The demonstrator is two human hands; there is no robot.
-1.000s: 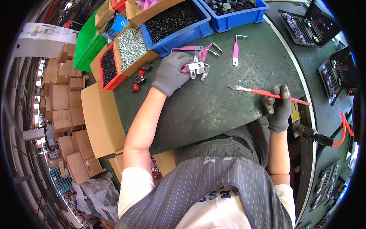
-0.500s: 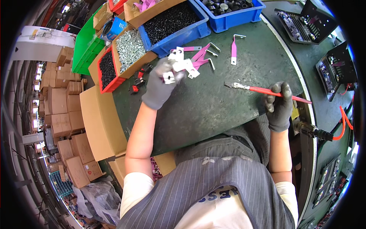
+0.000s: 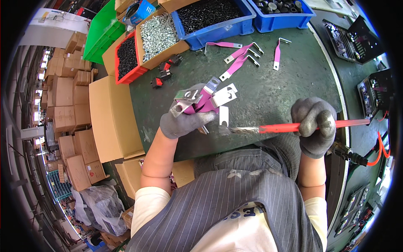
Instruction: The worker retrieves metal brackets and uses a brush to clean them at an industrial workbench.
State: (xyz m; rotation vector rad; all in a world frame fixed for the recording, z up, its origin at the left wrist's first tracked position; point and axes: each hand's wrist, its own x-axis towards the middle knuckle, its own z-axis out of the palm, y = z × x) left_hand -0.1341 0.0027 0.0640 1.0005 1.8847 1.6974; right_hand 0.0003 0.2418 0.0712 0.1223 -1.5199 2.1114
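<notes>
My gloved left hand (image 3: 184, 119) is closed around a bunch of flat metal strips with pink sleeves (image 3: 205, 100), their bare holed ends fanning out above the fingers. In my gloved right hand (image 3: 315, 124) is a paintbrush (image 3: 277, 128) with a red handle, held level. Its worn bristle tip points left, close to the strips' ends. Farther off on the green tabletop (image 3: 260, 101) lie several more pink-sleeved strips (image 3: 239, 65) with bent ends, and one strip (image 3: 277, 54) apart from them on the right.
Along the far edge stand blue bins (image 3: 210, 25) of black parts, a carton of silver screws (image 3: 161, 35) and a red bin (image 3: 128, 59) of black screws. Small red-and-black switches (image 3: 166, 71) lie beside them. A power tool (image 3: 348, 153) with a red hose sits at right.
My left hand has come nearer and drawn the bunch of strips away from those on the table. The brush has moved left and nearer, toward the held strips.
</notes>
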